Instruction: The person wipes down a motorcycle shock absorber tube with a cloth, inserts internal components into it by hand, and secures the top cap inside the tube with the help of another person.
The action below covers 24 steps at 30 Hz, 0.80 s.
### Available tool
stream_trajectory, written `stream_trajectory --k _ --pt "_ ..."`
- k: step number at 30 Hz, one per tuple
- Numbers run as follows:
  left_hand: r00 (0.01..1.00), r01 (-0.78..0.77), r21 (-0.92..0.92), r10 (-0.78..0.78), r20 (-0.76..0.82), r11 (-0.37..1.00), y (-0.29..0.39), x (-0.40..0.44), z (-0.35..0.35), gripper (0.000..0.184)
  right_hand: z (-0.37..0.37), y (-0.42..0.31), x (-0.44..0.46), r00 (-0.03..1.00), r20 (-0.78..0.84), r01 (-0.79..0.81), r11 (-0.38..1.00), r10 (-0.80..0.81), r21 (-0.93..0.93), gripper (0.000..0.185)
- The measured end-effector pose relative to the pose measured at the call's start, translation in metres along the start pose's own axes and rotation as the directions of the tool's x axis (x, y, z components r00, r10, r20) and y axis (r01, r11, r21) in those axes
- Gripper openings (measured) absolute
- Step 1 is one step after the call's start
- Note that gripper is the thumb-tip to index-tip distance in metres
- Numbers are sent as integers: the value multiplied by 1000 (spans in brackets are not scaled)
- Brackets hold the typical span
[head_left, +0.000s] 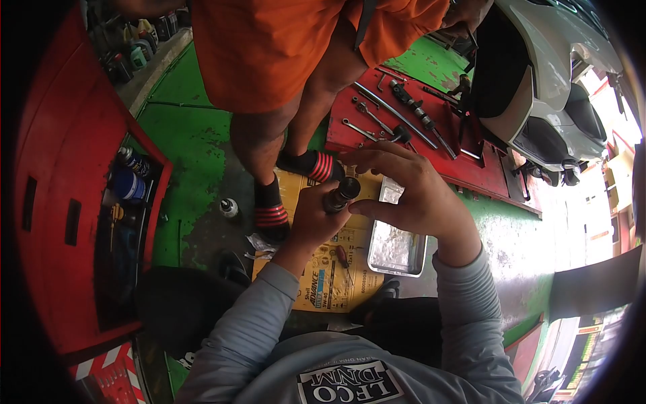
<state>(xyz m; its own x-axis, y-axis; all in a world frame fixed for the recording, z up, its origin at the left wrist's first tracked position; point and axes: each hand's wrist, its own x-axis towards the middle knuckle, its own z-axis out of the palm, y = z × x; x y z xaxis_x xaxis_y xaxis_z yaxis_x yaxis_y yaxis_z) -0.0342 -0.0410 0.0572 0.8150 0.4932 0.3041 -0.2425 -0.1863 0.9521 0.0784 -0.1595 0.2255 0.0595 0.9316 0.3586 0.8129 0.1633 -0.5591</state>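
Note:
My left hand (315,217) is wrapped round a dark cylindrical part (343,192) with a round black top, held upright in front of me. Its lower end is hidden by the hand. Just to the right, my right hand (410,192) is open and curved, with fingers and thumb apart around the air beside the part's top. Under the hands lies a flattened yellow cardboard box (316,283). On it rests a screwdriver (342,256) with a reddish handle. A shallow metal tray (398,249) sits below my right hand.
A person in orange shorts (262,60) stands close in front, feet at the cardboard. Wrenches and other tools (377,114) lie on a red platform (431,158). A scooter (538,87) stands at right, a red cabinet (74,182) at left. A small bottle (229,207) is on the floor.

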Motion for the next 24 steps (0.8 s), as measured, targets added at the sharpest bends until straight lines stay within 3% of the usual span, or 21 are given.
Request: stream_trajectory --k 5,9,15,24 --pt "1000 31 -33 -31 -1 999 -5 -1 1 21 8 11 -6 998 -48 -48 999 48 3 44" --pt "998 65 -51 -64 18 997 -2 0 -1 28 17 21 -9 995 -80 -43 993 52 113 39" --pt "1000 12 -40 -13 -22 999 -2 0 1 38 28 25 -12 987 -137 -52 982 77 181 38" --pt "990 144 -33 -143 12 989 2 0 0 36 43 38 -22 966 -148 -126 891 210 437 41"
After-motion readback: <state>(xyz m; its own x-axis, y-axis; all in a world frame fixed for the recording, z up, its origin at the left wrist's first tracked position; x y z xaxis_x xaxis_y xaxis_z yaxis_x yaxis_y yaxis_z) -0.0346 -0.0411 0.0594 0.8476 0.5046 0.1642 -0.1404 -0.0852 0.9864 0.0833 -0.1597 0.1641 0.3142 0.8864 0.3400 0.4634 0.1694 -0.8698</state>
